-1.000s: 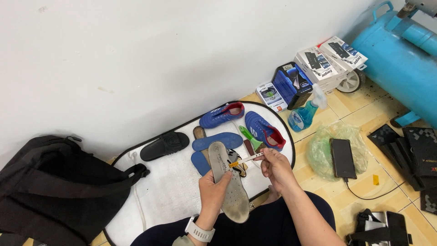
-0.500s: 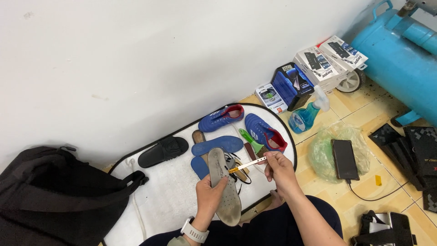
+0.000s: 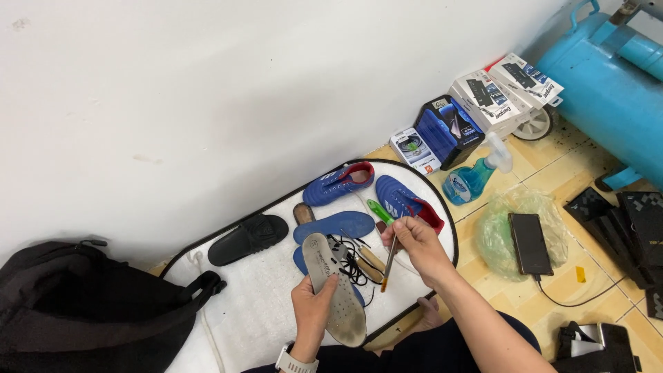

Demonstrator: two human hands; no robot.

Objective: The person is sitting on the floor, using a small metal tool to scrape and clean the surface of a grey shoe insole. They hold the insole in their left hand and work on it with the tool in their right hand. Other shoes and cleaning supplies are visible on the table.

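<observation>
White mat [image 3: 262, 290]: left hand [image 3: 312, 307] fingers clamp grey insole [image 3: 331, 287], toe pointing away; right hand [image 3: 418, 242] fingers pinch brush [image 3: 389, 262], near-vertical.

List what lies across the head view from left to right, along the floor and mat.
Black backpack → black slide sandal → left hand holding the grey insole → right hand with a thin tool → blue spray bottle → dark phone on a green bag → blue tank.

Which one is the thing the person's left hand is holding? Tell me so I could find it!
Find the white oval mat on the floor by the wall. At its near edge, the left hand grips a grey shoe insole. The other insoles lying on the mat are blue; only this one is pale grey and lifted up.
</observation>
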